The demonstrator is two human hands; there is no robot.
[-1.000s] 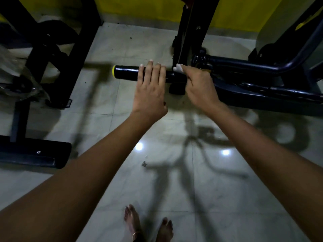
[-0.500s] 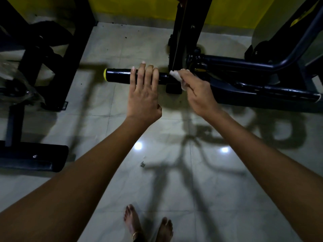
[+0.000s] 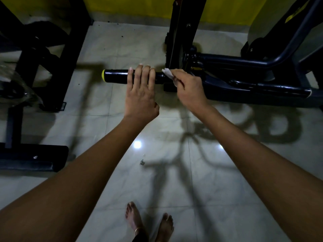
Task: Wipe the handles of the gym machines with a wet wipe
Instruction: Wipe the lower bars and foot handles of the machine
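A black handle bar [image 3: 116, 76] with a yellow end cap sticks out to the left from a dark gym machine [image 3: 244, 79]. My left hand [image 3: 141, 91] lies flat over the bar's middle with straight fingers resting on it. My right hand [image 3: 189, 89] pinches a crumpled white wet wipe [image 3: 168, 73] and holds it against the bar's inner end, close to the machine's upright post. The part of the bar under both hands is hidden.
A black machine frame [image 3: 43, 70] and its floor foot [image 3: 33, 159] stand at the left. The upright post [image 3: 183, 32] rises behind the bar. A small scrap [image 3: 142, 162] lies on the pale tiled floor. My bare feet [image 3: 148, 222] are below.
The wipe in my right hand has shifted slightly along the inner end of the bar. My left hand stays flat on the bar. The view has tilted a little.
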